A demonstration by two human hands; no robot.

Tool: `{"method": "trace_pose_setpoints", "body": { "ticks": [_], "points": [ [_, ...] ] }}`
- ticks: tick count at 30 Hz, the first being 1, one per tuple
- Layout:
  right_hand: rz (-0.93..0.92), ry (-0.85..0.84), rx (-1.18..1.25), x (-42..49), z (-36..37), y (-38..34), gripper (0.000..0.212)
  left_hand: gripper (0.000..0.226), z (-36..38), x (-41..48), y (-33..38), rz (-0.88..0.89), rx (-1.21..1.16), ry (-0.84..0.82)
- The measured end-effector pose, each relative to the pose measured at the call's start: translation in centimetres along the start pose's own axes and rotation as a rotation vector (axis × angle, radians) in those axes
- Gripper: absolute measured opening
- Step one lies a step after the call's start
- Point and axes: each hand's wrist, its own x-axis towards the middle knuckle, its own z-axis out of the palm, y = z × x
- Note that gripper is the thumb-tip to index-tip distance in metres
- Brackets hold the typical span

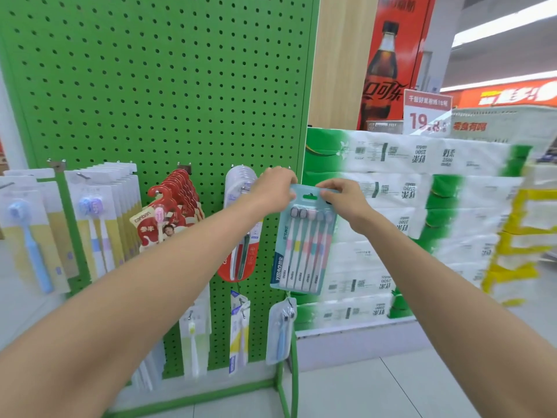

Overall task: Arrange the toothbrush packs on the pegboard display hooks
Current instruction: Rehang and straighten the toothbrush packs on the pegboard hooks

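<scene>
The left hand (pixel 278 188) and right hand (pixel 343 199) pinch the toothbrush pack (pixel 303 251) by its top card edge, either side of the hang hole (pixel 310 195) — likely light, flat, slick-fronted — a sensible hold.

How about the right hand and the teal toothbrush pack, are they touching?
Touching. In the head view the right hand pinches the top right corner of the teal toothbrush pack.

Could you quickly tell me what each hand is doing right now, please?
Left hand: grips the top left corner of the teal toothbrush pack.
Right hand: pinches the same pack's top right corner.
</scene>
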Motion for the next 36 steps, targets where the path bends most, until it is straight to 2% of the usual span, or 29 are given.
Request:
{"method": "trace_pose_setpoints", "body": {
  "ticks": [11,14,19,23,27,31,33,36],
  "points": [
    [0.044,-0.056,0.116,-5.8,0.6,0.6,0.013,0.012,0.7,-6.0,0.9,-0.018,-0.239,0.053],
    [0.061,-0.088,0.126,-8.6,2.1,1.9,0.014,0.017,2.2,-9.3,-0.6,-0.103,-0.384,0.035],
    [0.093,-0.186,0.143,-12.7,6.2,3.5,0.023,0.021,4.1,-15.2,-4.7,-0.331,-0.679,-0.081],
    [0.113,-0.225,0.201,-15.4,10.4,5.0,0.021,0.025,6.0,-19.4,-8.3,-0.471,-0.879,-0.18],
    [0.072,-0.249,0.214,-17.5,13.6,5.6,0.008,0.028,7.9,-22.5,-10.8,-0.512,-0.896,-0.063],
    [0.02,-0.269,0.133,-18.1,15.7,6.1,0.015,0.027,9.3,-24.4,-12.1,-0.575,-0.985,-0.021],
    [0.066,-0.258,0.151,-18.3,16.4,6.6,0.01,0.025,9.5,-24.7,-12.3,-0.605,-1.008,0.019],
    [0.215,-0.244,0.266,-18.6,16.6,7.5,0.016,0.023,9.1,-24.7,-12.6,-0.633,-1.044,0.09]
  ]
}}
